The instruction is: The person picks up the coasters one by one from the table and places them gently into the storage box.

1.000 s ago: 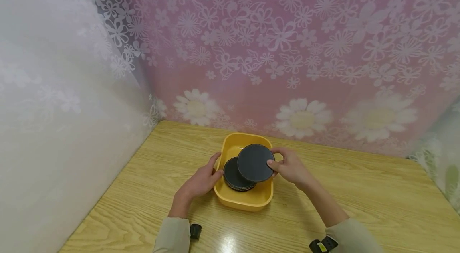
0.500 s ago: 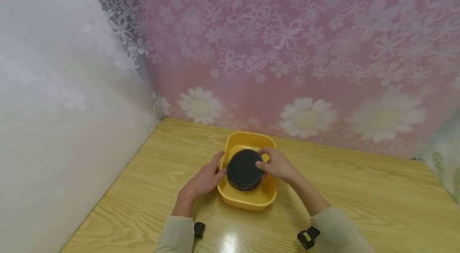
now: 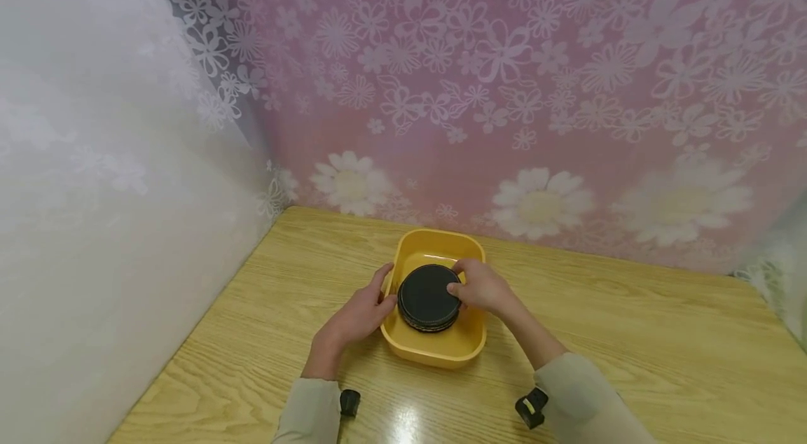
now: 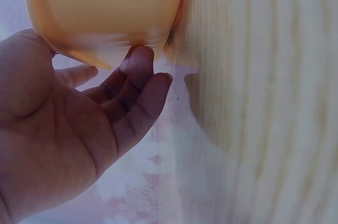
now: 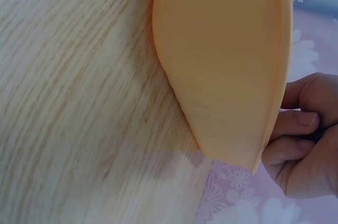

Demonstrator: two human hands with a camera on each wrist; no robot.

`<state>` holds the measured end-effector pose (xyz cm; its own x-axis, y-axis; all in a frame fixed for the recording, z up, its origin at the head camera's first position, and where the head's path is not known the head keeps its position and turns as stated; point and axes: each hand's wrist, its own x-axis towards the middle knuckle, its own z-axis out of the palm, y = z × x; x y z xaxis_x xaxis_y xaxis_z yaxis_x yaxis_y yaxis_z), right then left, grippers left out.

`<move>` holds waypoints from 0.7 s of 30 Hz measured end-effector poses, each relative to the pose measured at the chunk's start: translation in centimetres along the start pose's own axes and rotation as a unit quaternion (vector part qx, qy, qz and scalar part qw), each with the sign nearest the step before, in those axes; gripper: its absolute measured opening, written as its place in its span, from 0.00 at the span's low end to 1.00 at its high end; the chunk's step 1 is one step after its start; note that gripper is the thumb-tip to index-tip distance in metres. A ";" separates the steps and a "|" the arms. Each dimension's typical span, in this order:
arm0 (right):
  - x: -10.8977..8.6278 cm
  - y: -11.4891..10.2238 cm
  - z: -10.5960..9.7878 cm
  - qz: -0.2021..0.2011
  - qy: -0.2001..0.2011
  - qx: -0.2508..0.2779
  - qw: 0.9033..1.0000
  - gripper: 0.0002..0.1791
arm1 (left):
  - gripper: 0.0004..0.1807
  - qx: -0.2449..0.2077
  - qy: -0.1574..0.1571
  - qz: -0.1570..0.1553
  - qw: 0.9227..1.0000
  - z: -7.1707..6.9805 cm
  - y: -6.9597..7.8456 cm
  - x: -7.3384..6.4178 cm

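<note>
A yellow plastic tub sits on the table with a stack of round black coasters inside. My left hand holds the tub's left side, thumb over the rim; in the left wrist view its fingers curl against the outer wall. Over the tub's right side reaches my right hand, pinching the edge of the top coaster between thumb and fingers. That coaster lies on or just above the stack. In the right wrist view the tub wall hides the coasters.
The wood-grain table extends to both sides of the tub. Behind it hangs a pink flowered curtain, and a pale sheet closes off the left. Dark straps with small devices sit at both cuffs.
My right hand has brought the held coaster left and down from beside the stack to squarely over it. My left hand has kept its hold on the tub.
</note>
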<state>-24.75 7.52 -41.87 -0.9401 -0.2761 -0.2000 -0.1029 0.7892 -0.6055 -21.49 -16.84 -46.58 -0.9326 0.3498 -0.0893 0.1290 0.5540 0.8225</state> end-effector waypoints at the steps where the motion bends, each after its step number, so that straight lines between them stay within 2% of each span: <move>1: 0.0 -0.2 0.0 0.004 -0.002 -0.013 1.000 0.20 | 0.34 0.000 0.001 -0.001 1.000 0.0 0.0 0.0; 4: 0.1 -0.6 0.1 0.017 -0.012 -0.049 0.999 0.20 | 0.35 0.000 0.003 -0.009 1.000 0.0 0.1 -0.1; 9: 0.2 -0.9 0.2 0.032 -0.015 -0.080 0.996 0.21 | 0.35 0.001 0.003 -0.008 1.000 0.0 0.1 -0.2; 21: 0.2 -1.3 0.8 0.040 -0.003 -0.162 0.986 0.14 | 0.34 0.006 0.001 -0.004 1.000 0.0 0.2 -0.1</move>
<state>-24.55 6.03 -41.72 -0.9477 -0.2079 -0.2420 -0.1276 0.9422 -0.3098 -21.38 -16.78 -46.44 -0.9347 0.3426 -0.0948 0.1250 0.5664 0.8146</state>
